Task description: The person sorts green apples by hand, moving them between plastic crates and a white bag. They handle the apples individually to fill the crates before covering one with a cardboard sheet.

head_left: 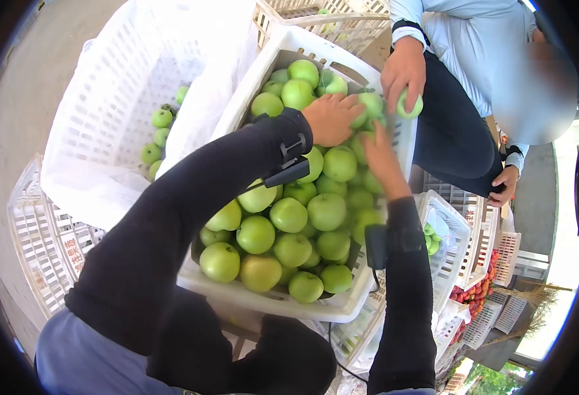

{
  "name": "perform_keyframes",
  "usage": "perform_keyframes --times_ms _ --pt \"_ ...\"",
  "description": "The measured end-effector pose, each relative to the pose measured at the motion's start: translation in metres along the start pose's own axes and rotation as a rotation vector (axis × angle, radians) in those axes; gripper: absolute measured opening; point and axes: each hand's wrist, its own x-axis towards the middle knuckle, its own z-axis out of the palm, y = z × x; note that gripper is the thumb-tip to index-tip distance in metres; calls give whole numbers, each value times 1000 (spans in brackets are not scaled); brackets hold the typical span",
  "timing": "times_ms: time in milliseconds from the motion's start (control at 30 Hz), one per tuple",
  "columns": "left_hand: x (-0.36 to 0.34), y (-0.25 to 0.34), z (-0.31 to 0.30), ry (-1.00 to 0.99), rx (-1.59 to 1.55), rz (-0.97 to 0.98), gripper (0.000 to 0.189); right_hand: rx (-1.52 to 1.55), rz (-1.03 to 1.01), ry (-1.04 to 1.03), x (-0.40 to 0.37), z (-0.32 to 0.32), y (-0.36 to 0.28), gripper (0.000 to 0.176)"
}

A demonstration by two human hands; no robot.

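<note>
A white plastic crate full of green apples stands before me. My left hand lies palm down over the apples near the crate's far right part, its fingers curved against a green apple; the thumb is hidden. Just to its right, my right hand reaches in, fingers apart and slightly blurred, touching the apples beside the left hand. A black device is strapped at each of my wrists. Across the crate, another person's hand holds a green apple over the rim.
To the left, a white crate with a white liner holds several small green apples. More crates stand around, one with red fruit at the right. The other person's knee is close to the crate's right side. A black cable hangs near my right arm.
</note>
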Motion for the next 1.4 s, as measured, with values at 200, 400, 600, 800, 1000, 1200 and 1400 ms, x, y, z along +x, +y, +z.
perform_keyframes --times_ms 200,400,600,800,1000,1200,1400 --pt "2 6 21 -32 125 240 45 148 -105 -3 -4 -1 26 58" --pt "-21 -7 -22 -20 19 134 47 -303 -104 130 -47 -8 -26 56" --pt "-141 5 -131 58 117 -28 46 -126 -187 39 -29 -19 5 53" --pt "-269 34 -128 85 116 -333 50 23 -428 253 -131 -31 -53 43" --pt "-269 51 -107 205 92 -489 51 -331 -233 283 -152 49 -89 41" --pt "-267 53 -110 161 158 -466 49 -287 -248 294 -149 43 -88 43" --pt "-267 52 -106 203 157 -453 47 -398 -335 150 -180 -30 -29 62"
